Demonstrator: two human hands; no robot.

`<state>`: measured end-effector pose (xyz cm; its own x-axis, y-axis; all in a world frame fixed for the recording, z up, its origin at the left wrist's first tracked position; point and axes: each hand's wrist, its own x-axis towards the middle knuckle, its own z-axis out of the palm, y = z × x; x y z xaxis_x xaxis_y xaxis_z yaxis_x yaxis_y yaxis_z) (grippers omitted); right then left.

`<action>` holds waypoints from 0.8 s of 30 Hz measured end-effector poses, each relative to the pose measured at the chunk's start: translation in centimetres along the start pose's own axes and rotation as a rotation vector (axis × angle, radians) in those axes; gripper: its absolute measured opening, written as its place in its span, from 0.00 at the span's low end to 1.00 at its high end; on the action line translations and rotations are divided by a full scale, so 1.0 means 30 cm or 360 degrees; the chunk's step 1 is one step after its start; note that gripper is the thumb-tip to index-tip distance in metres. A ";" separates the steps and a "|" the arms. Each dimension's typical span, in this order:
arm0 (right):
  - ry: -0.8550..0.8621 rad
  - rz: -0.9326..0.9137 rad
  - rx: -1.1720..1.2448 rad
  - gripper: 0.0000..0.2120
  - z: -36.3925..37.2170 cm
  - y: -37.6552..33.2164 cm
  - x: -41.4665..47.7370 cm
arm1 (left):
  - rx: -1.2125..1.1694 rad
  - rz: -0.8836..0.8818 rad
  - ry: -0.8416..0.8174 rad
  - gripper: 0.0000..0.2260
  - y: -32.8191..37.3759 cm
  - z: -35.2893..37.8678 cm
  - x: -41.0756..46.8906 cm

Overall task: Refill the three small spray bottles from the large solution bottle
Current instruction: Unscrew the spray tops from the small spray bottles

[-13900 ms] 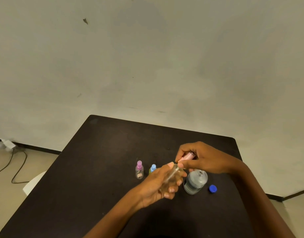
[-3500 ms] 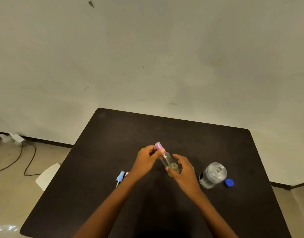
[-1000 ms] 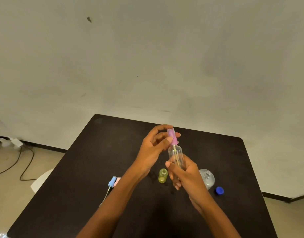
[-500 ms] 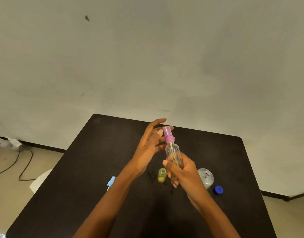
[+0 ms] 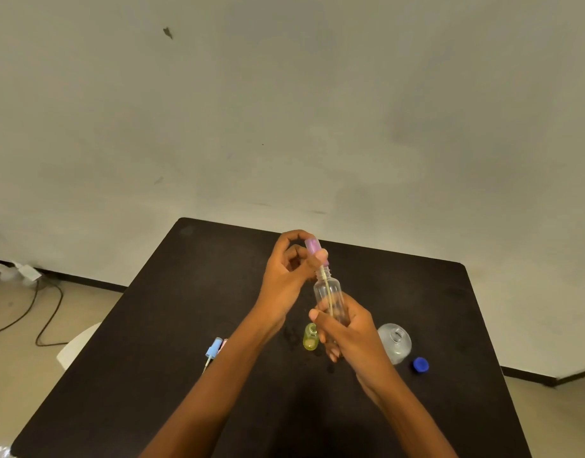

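The clear spray bottle [image 5: 329, 294] looks like smooth, see-through plastic with a slight gloss, and its pink spray head [image 5: 312, 247] is opaque plastic with a duller sheen. The small yellow bottle [image 5: 311, 339] is tinted translucent plastic, the large solution bottle [image 5: 395, 345] is clear, glossy plastic, and the blue cap [image 5: 420, 364] and blue spray head [image 5: 213, 351] look like solid coloured plastic. The counter [image 5: 185, 292] is dark, smooth and matt, and the wall [image 5: 284, 110] is matt, painted and faintly scuffed.

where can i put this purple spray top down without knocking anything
Bare table lies left of the left hand, beyond the blue spray top; also the far right corner behind the large bottle. Crowded: yellow bottle to blue cap.
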<state>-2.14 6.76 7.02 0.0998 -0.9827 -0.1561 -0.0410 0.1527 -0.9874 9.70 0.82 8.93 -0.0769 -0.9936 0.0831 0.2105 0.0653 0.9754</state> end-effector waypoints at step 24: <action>-0.0012 0.0373 -0.0424 0.17 0.211 0.473 0.122 | 0.1821 -0.1158 -0.0135 0.08 -0.499 -0.784 -0.035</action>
<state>3.94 5.99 -7.72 0.0644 -0.9233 -0.3786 -0.3214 0.3400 -0.8838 29.55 -1.29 -10.56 0.1093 -0.8296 -0.5475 -0.8200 -0.3866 0.4221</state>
